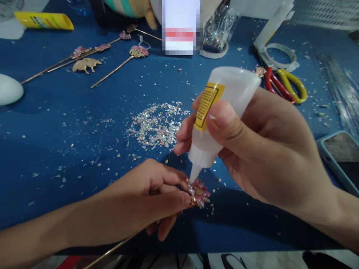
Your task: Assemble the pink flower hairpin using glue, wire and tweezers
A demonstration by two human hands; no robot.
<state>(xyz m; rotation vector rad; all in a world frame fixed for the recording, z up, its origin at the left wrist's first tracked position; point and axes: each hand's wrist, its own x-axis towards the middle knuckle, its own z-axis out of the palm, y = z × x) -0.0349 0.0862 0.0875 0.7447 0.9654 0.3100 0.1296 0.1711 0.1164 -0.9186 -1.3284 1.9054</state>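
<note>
Blue cloth covers the table (70, 149), strewn with glitter flakes (157, 125) at the centre, finished hairpins (112, 56) at upper left and scissors (286, 84) at upper right. Low in the frame's middle, the left hand (151, 201) pinches a small pink ornament (199, 192), probably light and fragile, best held by its metal stem. Above it, the right hand (266, 149) wraps a soft squeeze bottle (218, 116), its nozzle touching the ornament.
</note>
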